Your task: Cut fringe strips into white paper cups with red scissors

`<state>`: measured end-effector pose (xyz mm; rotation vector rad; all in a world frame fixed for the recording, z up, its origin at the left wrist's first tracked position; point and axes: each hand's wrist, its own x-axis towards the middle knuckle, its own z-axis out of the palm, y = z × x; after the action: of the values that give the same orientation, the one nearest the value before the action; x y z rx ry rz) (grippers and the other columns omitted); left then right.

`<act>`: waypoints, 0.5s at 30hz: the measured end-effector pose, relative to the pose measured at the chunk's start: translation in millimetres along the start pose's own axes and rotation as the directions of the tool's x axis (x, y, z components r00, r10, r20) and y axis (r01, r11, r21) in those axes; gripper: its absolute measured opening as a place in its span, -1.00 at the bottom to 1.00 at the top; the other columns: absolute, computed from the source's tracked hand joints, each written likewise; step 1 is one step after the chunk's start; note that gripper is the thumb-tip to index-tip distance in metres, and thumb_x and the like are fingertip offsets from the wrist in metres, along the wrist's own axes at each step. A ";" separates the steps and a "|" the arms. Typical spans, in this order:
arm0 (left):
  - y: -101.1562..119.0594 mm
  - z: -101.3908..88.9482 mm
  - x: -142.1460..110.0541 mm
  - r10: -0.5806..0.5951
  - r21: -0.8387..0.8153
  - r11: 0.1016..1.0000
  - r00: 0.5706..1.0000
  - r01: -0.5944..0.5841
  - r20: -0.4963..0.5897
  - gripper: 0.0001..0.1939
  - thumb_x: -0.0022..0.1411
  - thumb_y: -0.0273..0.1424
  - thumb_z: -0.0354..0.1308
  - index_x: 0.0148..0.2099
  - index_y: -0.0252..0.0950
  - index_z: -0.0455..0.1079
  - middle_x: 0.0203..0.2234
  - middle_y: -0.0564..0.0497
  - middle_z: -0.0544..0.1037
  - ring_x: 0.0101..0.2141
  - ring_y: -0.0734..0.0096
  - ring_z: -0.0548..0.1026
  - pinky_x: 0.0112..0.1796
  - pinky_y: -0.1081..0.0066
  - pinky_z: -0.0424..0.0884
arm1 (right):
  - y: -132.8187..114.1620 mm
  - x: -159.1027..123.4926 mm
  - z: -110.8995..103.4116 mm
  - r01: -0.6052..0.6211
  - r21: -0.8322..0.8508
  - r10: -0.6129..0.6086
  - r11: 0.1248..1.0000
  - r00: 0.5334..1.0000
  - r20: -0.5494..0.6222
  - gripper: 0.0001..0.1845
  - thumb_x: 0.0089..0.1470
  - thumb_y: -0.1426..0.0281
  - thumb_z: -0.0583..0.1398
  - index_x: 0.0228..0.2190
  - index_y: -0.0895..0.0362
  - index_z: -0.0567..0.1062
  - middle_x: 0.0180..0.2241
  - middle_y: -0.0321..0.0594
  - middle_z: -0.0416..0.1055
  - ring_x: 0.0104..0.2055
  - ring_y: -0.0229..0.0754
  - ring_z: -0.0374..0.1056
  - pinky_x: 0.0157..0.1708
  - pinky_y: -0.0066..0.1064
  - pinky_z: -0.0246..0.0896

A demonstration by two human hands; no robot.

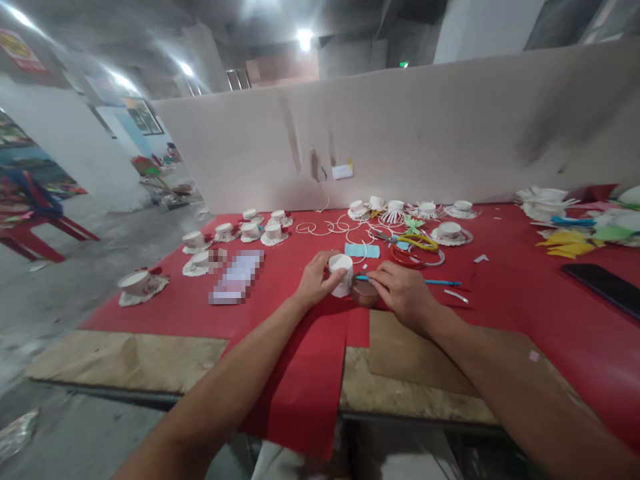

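Observation:
My left hand (pixel 320 277) is closed around a small white paper cup (pixel 341 283), thumb across its side. In my right hand (pixel 400 290) is a thin blue stick (pixel 443 283), like a pen or brush; its near tip points left toward the cup. Just below that tip sits a round brown tub (pixel 365 293), partly hidden by my right fingers; its contents cannot be made out. Behind my hands lie a light-blue paper strip (pixel 363 251), yellow-handled scissors (pixel 418 241) and a red-handled pair (pixel 403 257).
Finished-looking white cups on frilly saucers (pixel 143 283) stand at left, with more (pixel 450 232) at the back. White curled strips (pixel 325 228) lie between. A pixelated phone-like shape (pixel 237 277), a dark phone (pixel 603 287), yellow paper pieces (pixel 570 243) and brown cardboard (pixel 425 353) are on the table.

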<state>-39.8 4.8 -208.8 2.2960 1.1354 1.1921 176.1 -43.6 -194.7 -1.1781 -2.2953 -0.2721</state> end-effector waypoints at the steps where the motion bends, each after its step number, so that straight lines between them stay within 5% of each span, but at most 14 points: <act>1: 0.4 1.2 -0.2 0.001 -0.009 1.000 1.000 -0.001 -0.007 -0.61 0.17 -0.20 0.02 0.00 -0.27 0.28 -0.12 -0.07 0.42 -0.15 0.32 0.39 -0.16 0.38 0.31 | 0.2 1.0 -0.1 0.007 -0.002 -0.007 1.000 1.000 0.013 -0.80 0.17 0.41 0.07 -0.24 0.16 0.48 -0.31 -0.20 0.41 -0.29 -0.23 0.34 -0.34 -0.40 0.23; 15: -0.2 3.5 -1.9 0.065 -0.027 0.997 0.996 -0.067 -0.063 -0.61 0.16 -0.17 0.03 -0.02 -0.27 0.28 -0.18 -0.05 0.44 -0.19 0.34 0.41 -0.18 0.39 0.33 | -1.2 5.0 -0.4 0.055 -0.102 -0.046 0.993 0.995 0.093 -0.88 0.15 0.43 0.10 -0.27 0.15 0.43 -0.31 -0.28 0.39 -0.33 -0.29 0.35 -0.39 -0.40 0.30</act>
<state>-37.8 3.7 -212.1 2.3065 1.0632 1.3039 172.9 -41.1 -191.5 -1.2075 -2.4176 -0.3689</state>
